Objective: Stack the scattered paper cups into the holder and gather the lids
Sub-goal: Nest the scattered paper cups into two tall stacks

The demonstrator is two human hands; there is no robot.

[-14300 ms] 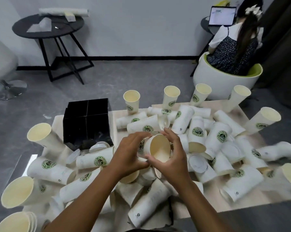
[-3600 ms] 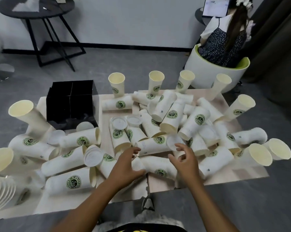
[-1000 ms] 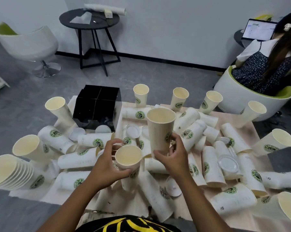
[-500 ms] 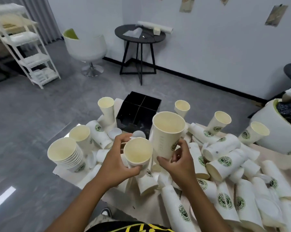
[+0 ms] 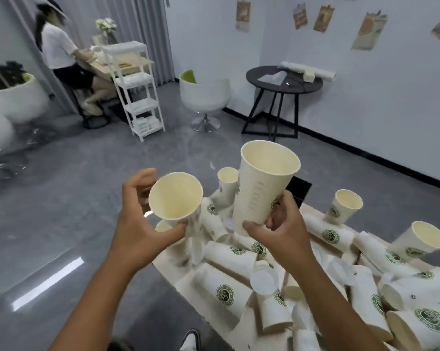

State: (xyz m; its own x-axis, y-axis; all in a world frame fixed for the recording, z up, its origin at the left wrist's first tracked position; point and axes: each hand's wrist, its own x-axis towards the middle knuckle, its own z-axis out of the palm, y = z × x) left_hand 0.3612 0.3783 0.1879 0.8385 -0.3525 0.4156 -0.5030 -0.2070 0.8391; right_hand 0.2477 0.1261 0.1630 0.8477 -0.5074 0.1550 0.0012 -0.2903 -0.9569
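My left hand [image 5: 137,224] grips a cream paper cup [image 5: 175,196] near its rim, mouth tilted toward me, out past the table's left edge. My right hand [image 5: 282,231] holds a taller upright paper cup [image 5: 262,186] by its lower part, raised above the pile. Several white cups with green logos [image 5: 226,257] lie scattered on the low wooden table [image 5: 178,274], some upright at the back [image 5: 345,206]. A white lid [image 5: 264,279] lies among them. The black holder [image 5: 300,190] is mostly hidden behind the raised cup.
Grey floor spreads to the left. A white swivel chair [image 5: 203,97], a black round side table [image 5: 284,82] and a white shelf rack [image 5: 137,92] stand at the back. A person sits at a desk [image 5: 61,54] far left. My shoe [image 5: 191,340] shows below.
Both hands have lifted their cups higher and my view has swung left. The stack of nested cups at the table's left side is out of sight now.
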